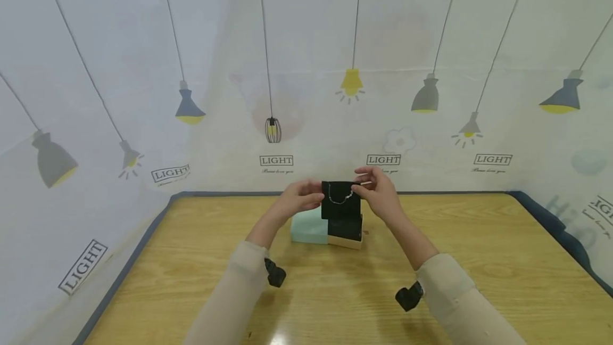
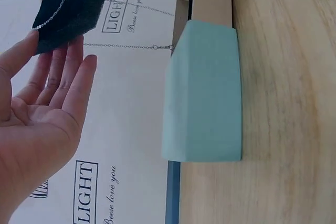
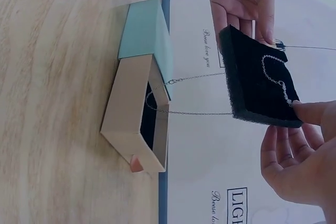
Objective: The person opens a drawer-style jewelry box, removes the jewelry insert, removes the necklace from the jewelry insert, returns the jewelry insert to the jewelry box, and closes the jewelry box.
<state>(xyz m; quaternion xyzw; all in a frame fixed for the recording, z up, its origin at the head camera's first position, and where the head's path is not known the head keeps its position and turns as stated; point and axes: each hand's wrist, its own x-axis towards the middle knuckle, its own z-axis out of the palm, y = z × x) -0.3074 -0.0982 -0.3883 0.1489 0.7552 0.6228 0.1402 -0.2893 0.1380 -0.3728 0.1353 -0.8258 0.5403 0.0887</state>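
Note:
A square black foam pad (image 1: 341,211) is held up above the box by both hands. My left hand (image 1: 303,196) pinches its left edge, thumb on the front face and fingers behind. On the opposite edge my right hand (image 1: 381,196) grips likewise, its thumb at the end of the silver chain (image 3: 266,72) that curves across the pad's face. The rest of the chain hangs behind the pad, its clasp (image 3: 172,82) and lowest loop reaching the drawer (image 3: 131,95). This beige drawer sticks partly out of a mint-green box sleeve (image 2: 207,93) and has a dark lining.
A small pink pull tab (image 3: 136,163) projects from the drawer's end. The box stands on a wood-grain table (image 1: 330,302) toward its far edge. Behind it hangs a pale cloth (image 1: 316,25) printed with lamps and lettering.

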